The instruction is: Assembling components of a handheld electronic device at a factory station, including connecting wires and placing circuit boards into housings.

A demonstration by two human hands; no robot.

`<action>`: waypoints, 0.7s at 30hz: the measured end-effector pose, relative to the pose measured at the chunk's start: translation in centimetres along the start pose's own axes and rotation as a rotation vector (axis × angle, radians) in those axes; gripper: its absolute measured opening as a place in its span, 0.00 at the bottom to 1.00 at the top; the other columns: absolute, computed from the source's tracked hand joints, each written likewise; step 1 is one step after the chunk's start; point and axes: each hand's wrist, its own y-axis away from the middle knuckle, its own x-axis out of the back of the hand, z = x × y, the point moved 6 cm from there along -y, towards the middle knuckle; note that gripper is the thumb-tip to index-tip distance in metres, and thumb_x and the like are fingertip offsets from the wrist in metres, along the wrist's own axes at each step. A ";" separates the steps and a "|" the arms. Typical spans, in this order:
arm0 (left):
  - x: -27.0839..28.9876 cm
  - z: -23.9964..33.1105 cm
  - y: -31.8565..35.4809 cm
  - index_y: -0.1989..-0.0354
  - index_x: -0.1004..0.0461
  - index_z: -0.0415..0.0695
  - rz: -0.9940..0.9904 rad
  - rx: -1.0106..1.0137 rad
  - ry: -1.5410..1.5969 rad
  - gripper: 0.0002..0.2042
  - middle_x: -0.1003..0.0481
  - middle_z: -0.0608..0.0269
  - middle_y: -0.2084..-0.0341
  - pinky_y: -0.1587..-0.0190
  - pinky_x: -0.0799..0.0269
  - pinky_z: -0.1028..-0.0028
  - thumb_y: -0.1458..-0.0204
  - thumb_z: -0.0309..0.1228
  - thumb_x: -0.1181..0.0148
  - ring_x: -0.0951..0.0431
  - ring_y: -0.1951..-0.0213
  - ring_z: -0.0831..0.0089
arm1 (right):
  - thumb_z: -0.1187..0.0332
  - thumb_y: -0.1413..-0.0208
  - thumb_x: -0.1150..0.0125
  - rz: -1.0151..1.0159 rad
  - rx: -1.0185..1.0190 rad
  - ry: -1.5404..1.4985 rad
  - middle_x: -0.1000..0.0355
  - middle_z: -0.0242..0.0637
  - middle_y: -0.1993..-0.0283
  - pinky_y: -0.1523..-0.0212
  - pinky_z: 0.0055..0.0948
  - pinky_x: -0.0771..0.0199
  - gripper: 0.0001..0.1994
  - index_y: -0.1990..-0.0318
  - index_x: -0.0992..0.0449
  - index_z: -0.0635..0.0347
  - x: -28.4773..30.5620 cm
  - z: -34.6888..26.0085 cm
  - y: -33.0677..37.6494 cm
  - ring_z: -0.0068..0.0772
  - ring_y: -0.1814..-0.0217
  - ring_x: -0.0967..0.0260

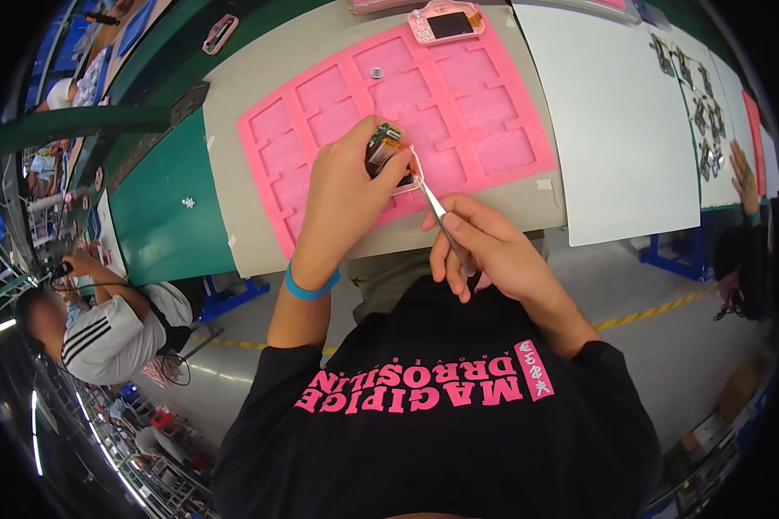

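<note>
My left hand (348, 186) is closed around a small electronic assembly, a circuit board (383, 143) with a dark part and an orange flex strip, set by a pale pink frame edge (419, 166). Its fingers cover much of the piece. In my right hand (498, 251) is a pair of silver tweezers (436, 206), pinched between thumb and fingers. The tweezer tips reach the frame's lower right corner, beside my left thumb; whether they grip anything there is too small to tell. Both hands are over the near part of a pink foam tray (277, 154) with rectangular recesses.
A small round metal part (376, 73) lies on the tray. Beyond it sits a pink device housing with a dark screen (448, 26). A white board (619, 130) adjoins on the right, with several small assemblies (708, 117) farther right. Co-workers sit on both sides.
</note>
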 end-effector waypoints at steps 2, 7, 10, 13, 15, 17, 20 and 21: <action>0.0 -0.2 0.1 0.57 0.20 0.40 0.002 0.000 0.026 0.06 0.18 0.66 0.73 0.68 0.29 0.81 0.41 0.23 0.35 0.23 0.72 0.79 | 0.65 0.19 0.59 0.005 -0.027 -0.013 0.22 0.45 0.70 0.84 0.23 0.39 0.12 0.46 0.30 0.61 -0.2 -0.3 -0.6 0.26 0.85 0.35; 0.1 -0.5 0.5 0.57 0.20 0.40 0.038 0.001 0.121 0.06 0.16 0.68 0.74 0.72 0.34 0.79 0.42 0.24 0.36 0.28 0.77 0.79 | 0.64 0.18 0.60 0.009 -0.102 -0.030 0.24 0.45 0.76 0.85 0.25 0.37 0.12 0.45 0.31 0.61 -0.8 0.0 -1.5 0.28 0.88 0.36; 0.0 -0.8 0.8 0.56 0.20 0.40 0.045 0.020 0.160 0.07 0.16 0.68 0.74 0.72 0.35 0.80 0.41 0.23 0.37 0.28 0.76 0.81 | 0.64 0.18 0.60 0.033 -0.083 -0.027 0.25 0.44 0.78 0.86 0.25 0.40 0.12 0.45 0.32 0.61 -0.9 0.1 -1.6 0.27 0.89 0.39; 0.1 -0.9 0.9 0.56 0.20 0.40 0.057 0.004 0.150 0.07 0.16 0.67 0.74 0.72 0.35 0.80 0.41 0.23 0.37 0.28 0.76 0.80 | 0.64 0.19 0.60 0.034 -0.075 0.000 0.26 0.42 0.78 0.87 0.24 0.43 0.12 0.46 0.31 0.60 -1.0 0.1 -1.6 0.26 0.90 0.42; 0.2 -1.0 1.2 0.56 0.20 0.40 0.073 -0.013 0.139 0.06 0.16 0.66 0.73 0.73 0.34 0.81 0.40 0.22 0.37 0.28 0.76 0.80 | 0.64 0.19 0.61 0.031 -0.066 0.030 0.26 0.41 0.79 0.87 0.24 0.46 0.12 0.48 0.31 0.60 -1.1 0.2 -1.6 0.25 0.91 0.45; 0.8 -1.1 1.7 0.55 0.20 0.40 0.049 0.054 0.213 0.07 0.17 0.65 0.72 0.73 0.33 0.81 0.40 0.22 0.37 0.27 0.76 0.80 | 0.65 0.19 0.60 0.030 -0.041 0.039 0.27 0.39 0.79 0.86 0.23 0.47 0.11 0.48 0.31 0.60 -0.8 0.3 -1.6 0.24 0.90 0.46; 1.7 -1.5 3.1 0.52 0.20 0.38 -0.011 0.249 0.436 0.08 0.17 0.62 0.71 0.73 0.31 0.81 0.38 0.22 0.37 0.26 0.75 0.80 | 0.67 0.20 0.59 0.019 0.035 0.074 0.29 0.35 0.79 0.82 0.20 0.48 0.10 0.49 0.30 0.60 -0.5 0.2 -1.6 0.21 0.87 0.47; 1.8 -1.6 3.4 0.52 0.20 0.38 -0.007 0.252 0.435 0.08 0.17 0.62 0.71 0.73 0.31 0.81 0.38 0.22 0.37 0.26 0.75 0.80 | 0.67 0.20 0.59 0.015 0.032 0.074 0.29 0.35 0.79 0.82 0.20 0.48 0.10 0.49 0.30 0.60 -0.6 0.4 -1.6 0.21 0.87 0.47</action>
